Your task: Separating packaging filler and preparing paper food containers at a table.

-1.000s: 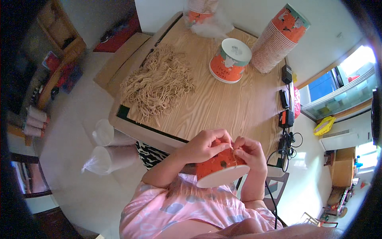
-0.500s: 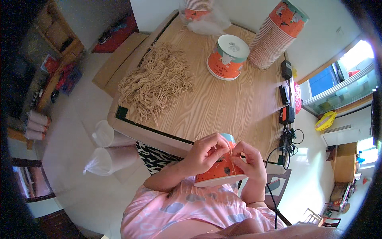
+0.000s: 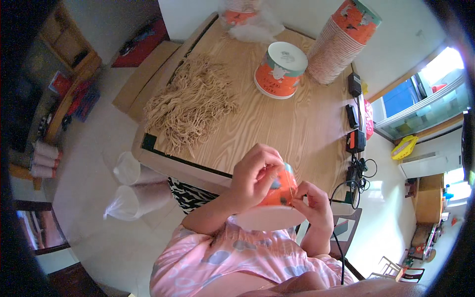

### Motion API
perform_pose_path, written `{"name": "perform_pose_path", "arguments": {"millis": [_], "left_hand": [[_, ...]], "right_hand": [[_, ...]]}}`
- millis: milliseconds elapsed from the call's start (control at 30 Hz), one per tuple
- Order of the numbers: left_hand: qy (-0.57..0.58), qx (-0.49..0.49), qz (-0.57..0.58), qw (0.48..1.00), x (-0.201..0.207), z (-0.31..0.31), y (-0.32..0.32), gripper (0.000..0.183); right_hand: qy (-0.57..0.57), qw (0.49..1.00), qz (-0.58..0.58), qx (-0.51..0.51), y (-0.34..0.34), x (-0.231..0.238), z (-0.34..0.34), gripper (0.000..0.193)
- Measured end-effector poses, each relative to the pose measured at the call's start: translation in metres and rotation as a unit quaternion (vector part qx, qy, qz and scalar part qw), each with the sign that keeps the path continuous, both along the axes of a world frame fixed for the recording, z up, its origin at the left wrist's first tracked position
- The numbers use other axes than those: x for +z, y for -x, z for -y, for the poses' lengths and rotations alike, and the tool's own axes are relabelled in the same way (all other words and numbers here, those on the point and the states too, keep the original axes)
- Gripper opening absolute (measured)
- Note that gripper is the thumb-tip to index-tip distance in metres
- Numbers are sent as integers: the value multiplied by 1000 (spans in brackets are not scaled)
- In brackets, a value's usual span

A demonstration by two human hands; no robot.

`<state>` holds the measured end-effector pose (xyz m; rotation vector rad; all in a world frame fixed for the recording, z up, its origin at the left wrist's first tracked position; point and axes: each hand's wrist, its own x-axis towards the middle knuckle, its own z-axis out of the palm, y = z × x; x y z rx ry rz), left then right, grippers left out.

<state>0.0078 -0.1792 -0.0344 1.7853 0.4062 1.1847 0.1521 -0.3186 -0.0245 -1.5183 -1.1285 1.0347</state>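
Observation:
An orange paper bucket (image 3: 277,196) with dark spots and a bit of teal rests tilted at my lap, its wide white end toward me. My left hand (image 3: 255,175) is closed in a pinch beside the bucket's narrow upper part. On the other side my right hand (image 3: 315,205) pinches close to the wide rim. A thin tan cord runs along the bucket's side between the fingers of both hands; its ends are hidden. A heap of similar tan cords (image 3: 193,104) lies on the left of the wooden table (image 3: 267,133).
Another orange bucket (image 3: 280,72) stands bottom up on the table. Behind it leans a tall nested stack of buckets (image 3: 341,44). Black adapters (image 3: 355,141) and cables line the right edge. Clear plastic (image 3: 255,28) lies at the back; wrapped stacks (image 3: 143,198) lie on the floor, left.
My left hand has risen, while my right hand has shifted slightly down and right. The bucket has tipped so more of its white wide end shows, and the cord is stretched longer between my hands.

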Motion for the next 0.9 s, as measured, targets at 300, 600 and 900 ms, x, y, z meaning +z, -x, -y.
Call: {"name": "perform_pose_path", "arguments": {"millis": [300,600,900], "left_hand": [[367,-315,-38,875,-16,-7,7,11],[52,-278,-249,926,-7,-10,8,15],[-35,-218,-181,958,-12,-6,-1,11]], "right_hand": [[11,999,-42,-28,3,4,-2,14],[-35,999,-4,1,1,0,10,21],[-172,954,246,-11,8,-12,22,34]]}}
